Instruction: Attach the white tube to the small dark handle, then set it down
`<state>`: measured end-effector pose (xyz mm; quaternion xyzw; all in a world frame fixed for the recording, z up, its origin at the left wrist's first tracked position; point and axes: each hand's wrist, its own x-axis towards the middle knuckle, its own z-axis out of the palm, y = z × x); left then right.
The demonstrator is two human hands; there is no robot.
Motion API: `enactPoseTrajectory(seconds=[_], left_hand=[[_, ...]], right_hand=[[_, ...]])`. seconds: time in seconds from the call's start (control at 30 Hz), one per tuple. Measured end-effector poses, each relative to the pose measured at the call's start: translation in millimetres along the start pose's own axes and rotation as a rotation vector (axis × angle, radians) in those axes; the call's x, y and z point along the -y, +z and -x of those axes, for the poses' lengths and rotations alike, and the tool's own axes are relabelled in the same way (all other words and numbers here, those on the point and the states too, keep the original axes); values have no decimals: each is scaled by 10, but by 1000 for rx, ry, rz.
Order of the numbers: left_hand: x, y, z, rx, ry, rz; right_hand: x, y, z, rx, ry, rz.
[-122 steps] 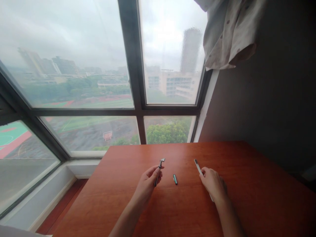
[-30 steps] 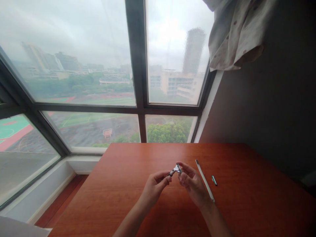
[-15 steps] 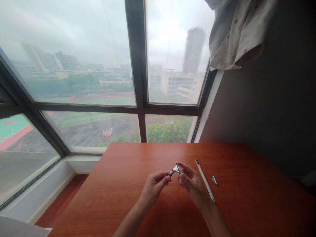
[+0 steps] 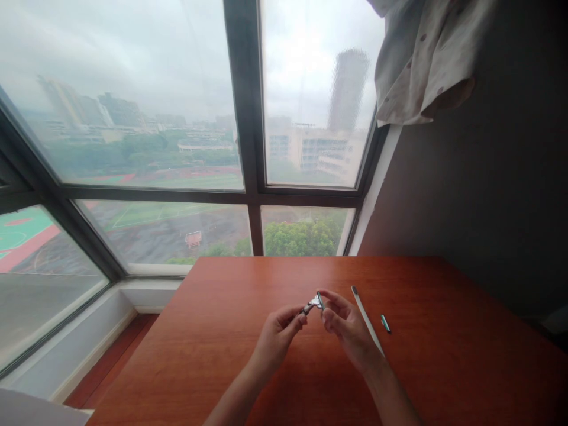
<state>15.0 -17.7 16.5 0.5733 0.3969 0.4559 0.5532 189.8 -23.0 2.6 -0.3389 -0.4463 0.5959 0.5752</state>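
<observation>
Above the reddish wooden table [image 4: 444, 367], my left hand [image 4: 277, 337] is closed round the handle of a small metal razor [image 4: 313, 305]. The razor's head points up and to the right. My right hand [image 4: 348, 328] pinches that head between thumb and fingertips. A long white stick-like tool [image 4: 360, 305] lies on the table just right of my right hand, partly hidden behind it. A small teal and black cartridge [image 4: 386, 323] lies further right on the table.
Large window panes with dark frames [image 4: 248, 195] rise beyond the table's far edge. A dark wall [image 4: 488, 177] stands at the right, and a pale spotted cloth [image 4: 421, 65] hangs from the top right. A white sill and floor gap lie left of the table.
My right hand left the white tool and came to the razor's head; the small cartridge now lies right of the white tool. In the last second the hands barely moved.
</observation>
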Motion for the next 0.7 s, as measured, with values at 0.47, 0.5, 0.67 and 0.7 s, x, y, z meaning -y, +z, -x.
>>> enactPoseTrajectory(seconds=[0.47,0.5,0.67,0.7], left_hand=[[-18,-8,6,-9,-65,83],[-8,-3,5,-11,-80,112],[49,45,8,41,-125,286],[55,62,11,46,-140,326]], right_hand=[[33,51,5,-34,27,-1],[34,61,2,-40,32,9],[-21,122,-22,38,64,148],[-42,134,-27,55,73,164]])
